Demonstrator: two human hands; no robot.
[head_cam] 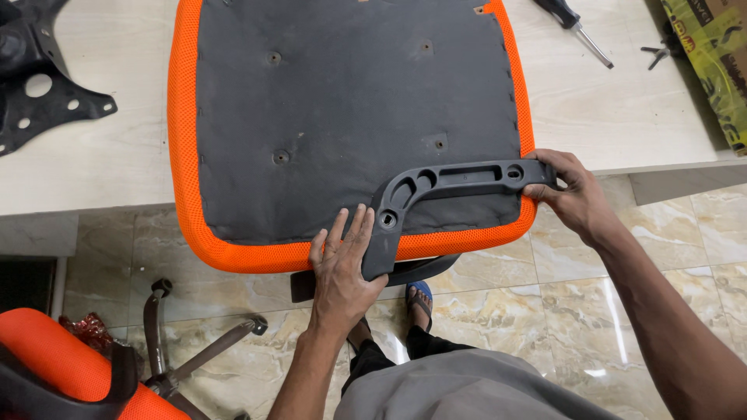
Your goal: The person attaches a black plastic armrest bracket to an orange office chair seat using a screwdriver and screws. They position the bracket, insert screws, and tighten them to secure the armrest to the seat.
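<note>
2 bare hands steady a dark grey plastic armrest bracket [443, 198] against the underside of an upturned orange chair seat [350, 117]. Nearest the person, the left hand [340, 268] lies flat with fingers together and stretched out, pressing beside the bracket's lower, bent end at the seat's near orange rim, thumb side against the plastic. The right hand [572, 190] is closed around the bracket's far end, fingers curled over the top by its round hole. The bracket itself lies across the seat's near right corner, its long arm running along the black fabric and its short leg hanging over the edge. Below, a sandalled foot [419, 299] stands on the marble floor, with a chair base [183, 350] to the left. Farther off, on the pale table [93, 163], lie a black metal plate [35, 78] at left and a screwdriver [576, 23] at right.
</note>
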